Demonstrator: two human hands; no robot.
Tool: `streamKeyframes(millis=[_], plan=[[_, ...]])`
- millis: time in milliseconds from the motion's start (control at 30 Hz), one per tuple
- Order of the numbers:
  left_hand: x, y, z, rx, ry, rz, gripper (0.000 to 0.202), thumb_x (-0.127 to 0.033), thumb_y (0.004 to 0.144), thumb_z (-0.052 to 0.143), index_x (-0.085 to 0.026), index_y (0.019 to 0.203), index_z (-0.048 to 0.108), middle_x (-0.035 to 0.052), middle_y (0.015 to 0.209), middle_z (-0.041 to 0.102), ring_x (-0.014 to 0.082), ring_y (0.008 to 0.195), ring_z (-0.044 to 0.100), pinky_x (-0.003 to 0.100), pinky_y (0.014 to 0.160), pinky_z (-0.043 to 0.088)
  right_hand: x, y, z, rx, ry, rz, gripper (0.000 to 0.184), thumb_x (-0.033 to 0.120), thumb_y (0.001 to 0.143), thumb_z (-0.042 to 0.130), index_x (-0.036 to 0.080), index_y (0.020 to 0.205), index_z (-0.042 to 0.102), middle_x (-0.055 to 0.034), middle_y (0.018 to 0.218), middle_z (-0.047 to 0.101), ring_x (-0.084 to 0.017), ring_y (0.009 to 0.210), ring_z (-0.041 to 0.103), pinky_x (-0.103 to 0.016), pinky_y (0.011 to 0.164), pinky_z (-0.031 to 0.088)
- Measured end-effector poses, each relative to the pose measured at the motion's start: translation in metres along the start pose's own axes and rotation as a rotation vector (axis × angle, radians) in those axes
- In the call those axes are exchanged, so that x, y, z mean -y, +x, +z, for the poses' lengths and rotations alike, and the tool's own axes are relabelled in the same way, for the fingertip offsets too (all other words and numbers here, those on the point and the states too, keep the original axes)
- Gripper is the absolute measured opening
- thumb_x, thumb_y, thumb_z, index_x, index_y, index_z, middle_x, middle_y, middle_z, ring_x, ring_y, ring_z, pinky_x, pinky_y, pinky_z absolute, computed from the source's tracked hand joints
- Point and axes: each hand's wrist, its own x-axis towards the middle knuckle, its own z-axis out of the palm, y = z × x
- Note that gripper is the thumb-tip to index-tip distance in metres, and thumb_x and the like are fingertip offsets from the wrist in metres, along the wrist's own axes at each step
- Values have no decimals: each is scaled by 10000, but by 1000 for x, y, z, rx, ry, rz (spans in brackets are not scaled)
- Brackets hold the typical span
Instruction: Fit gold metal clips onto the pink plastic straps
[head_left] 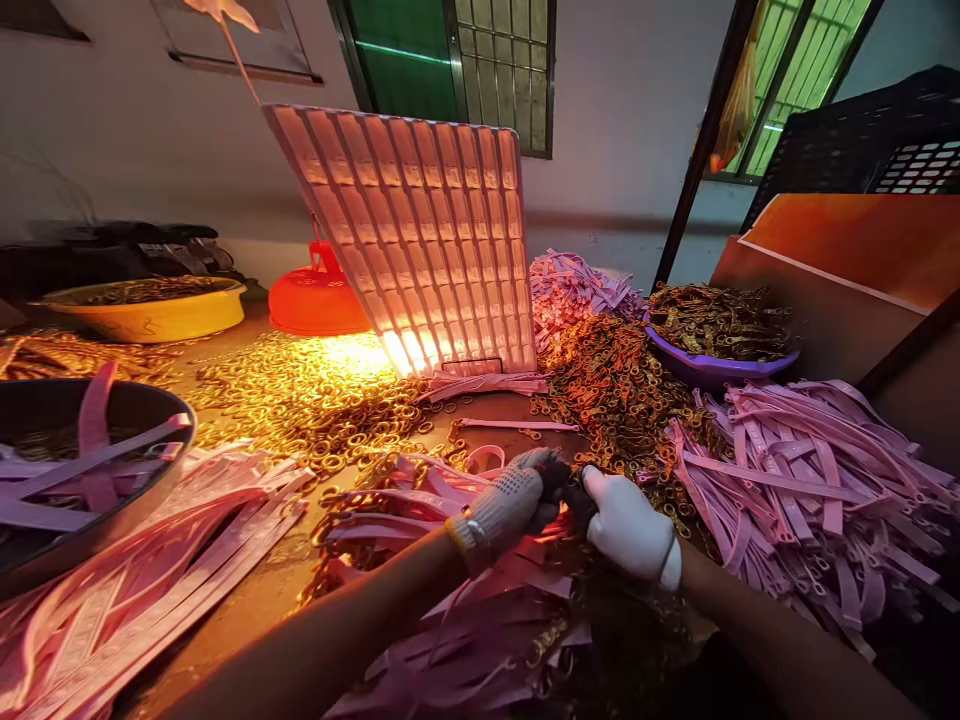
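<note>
In the head view my left hand (pixel 504 508), in a knit glove with dotted grip and dark fingertips, is closed with its fingers bent inward. Facing it, my right hand (pixel 628 525) wears a white glove with dark fingertips and is also closed. The fingertips of both meet; whatever sits between them is too small and dark to make out. Below and left of the hands lies a heap of pink straps (pixel 420 500) with metal clasps among them. Just beyond the fingers, one pink strap (pixel 517 425) lies flat near a loose brass-coloured clasp (pixel 530 434).
A red lamp (pixel 319 298) lights a spread of metal rings (pixel 300 400). Behind stands an upright ribbed panel (pixel 427 220). Snap hooks (pixel 611 385) are piled by a purple basin (pixel 720 368). More pink straps (pixel 817 480) lie right. A dark bowl (pixel 184 420) and yellow basin (pixel 180 318) stand left.
</note>
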Motion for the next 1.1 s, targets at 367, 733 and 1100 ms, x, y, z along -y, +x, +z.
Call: streamKeyframes(millis=[367,733,1100], plan=[[-18,156,-29,-38,942,6,172,-293,836,718,-132,851,658,41,883,653,197,873,626,324,761,518,-61,21,-12,-573,524,-94,224,340,898,412,185,796,537,-37,742,573,-180,739,501,-285,694,423],[-6,149,-18,-157,861,-73,231,-332,942,625,-133,1055,655,53,972,677,169,839,658,339,757,564,-69,24,15,-393,481,-71,489,244,736,442,127,1138,694,-142,1053,743,-259,969,691,-371,944,534],[-19,4,-5,-68,132,3,299,-423,819,657,-167,700,556,-51,508,457,64,369,389,192,380,271,-51,8,17,-411,8,-186,632,66,678,461,132,1275,661,-139,1268,680,-268,1157,659,-376,1021,515]])
